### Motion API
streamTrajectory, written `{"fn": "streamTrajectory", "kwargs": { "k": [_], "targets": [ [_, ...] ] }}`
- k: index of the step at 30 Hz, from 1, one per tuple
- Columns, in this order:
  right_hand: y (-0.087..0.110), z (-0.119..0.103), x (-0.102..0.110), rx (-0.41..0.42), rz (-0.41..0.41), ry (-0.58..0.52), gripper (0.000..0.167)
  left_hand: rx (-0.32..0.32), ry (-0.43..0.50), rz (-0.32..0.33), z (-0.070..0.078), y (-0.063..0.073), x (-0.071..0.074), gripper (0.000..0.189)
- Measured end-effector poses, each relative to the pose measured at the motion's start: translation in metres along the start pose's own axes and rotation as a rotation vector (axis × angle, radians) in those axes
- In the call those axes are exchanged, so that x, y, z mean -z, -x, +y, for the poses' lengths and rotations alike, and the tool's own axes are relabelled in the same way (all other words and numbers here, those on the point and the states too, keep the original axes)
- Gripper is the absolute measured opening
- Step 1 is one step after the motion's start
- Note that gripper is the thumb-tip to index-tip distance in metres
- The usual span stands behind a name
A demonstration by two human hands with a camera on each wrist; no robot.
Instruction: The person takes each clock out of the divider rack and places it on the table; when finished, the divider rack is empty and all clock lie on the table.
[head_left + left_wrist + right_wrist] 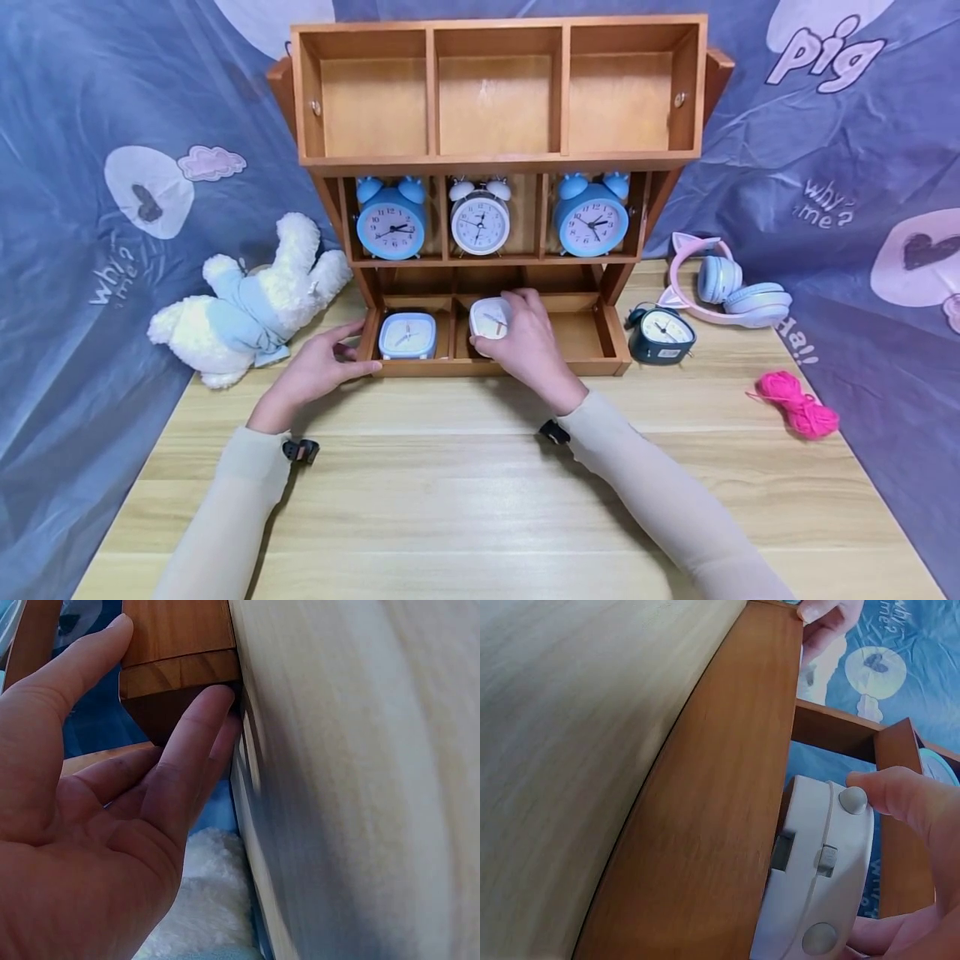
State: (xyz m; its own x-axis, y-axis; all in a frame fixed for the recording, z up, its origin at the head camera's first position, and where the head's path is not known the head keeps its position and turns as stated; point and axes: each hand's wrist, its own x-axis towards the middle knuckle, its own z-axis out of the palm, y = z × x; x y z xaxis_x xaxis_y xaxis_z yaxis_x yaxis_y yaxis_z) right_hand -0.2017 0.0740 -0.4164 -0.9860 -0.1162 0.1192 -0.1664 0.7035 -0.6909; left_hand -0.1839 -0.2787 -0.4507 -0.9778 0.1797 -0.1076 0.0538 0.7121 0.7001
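My right hand (528, 337) grips a small white alarm clock (491, 318) at the middle compartment of the wooden shelf's bottom tier. In the right wrist view the clock's underside (817, 862), with round feet and a small switch, faces the camera, and the thumb lies by one foot. To the left, my left hand (324, 365) touches the bottom tier's left front corner (180, 671), thumb on the front board and fairly straight fingers by the side. Close to it, a light-blue-rimmed clock (407, 335) sits in the bottom left compartment.
On the middle tier stand two blue twin-bell clocks (392, 218) and a white-belled clock (481, 218). A plush toy (243, 308) lies left of the shelf (498, 158). To the right are a dark green clock (662, 335), cat-ear headphones (723, 287) and pink yarn (797, 404).
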Motion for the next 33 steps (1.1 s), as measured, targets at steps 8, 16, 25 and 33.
{"fn": "streamTrajectory", "kwargs": {
  "k": [8,16,25,33],
  "targets": [
    [0.008,0.002,0.012,0.002,0.003,-0.005,0.096,0.012,0.008,-0.004,0.002,0.002,0.0,0.095],
    [0.015,0.004,0.026,0.002,0.027,-0.005,0.097,0.015,0.001,-0.006,0.003,0.003,0.001,0.095],
    [0.027,0.017,0.042,-0.007,-0.002,0.024,0.096,0.019,0.012,-0.012,0.003,0.004,0.001,0.096],
    [0.032,0.028,0.057,-0.025,0.016,0.05,0.093,0.028,0.001,-0.014,0.003,0.002,0.001,0.097]
  ]
}}
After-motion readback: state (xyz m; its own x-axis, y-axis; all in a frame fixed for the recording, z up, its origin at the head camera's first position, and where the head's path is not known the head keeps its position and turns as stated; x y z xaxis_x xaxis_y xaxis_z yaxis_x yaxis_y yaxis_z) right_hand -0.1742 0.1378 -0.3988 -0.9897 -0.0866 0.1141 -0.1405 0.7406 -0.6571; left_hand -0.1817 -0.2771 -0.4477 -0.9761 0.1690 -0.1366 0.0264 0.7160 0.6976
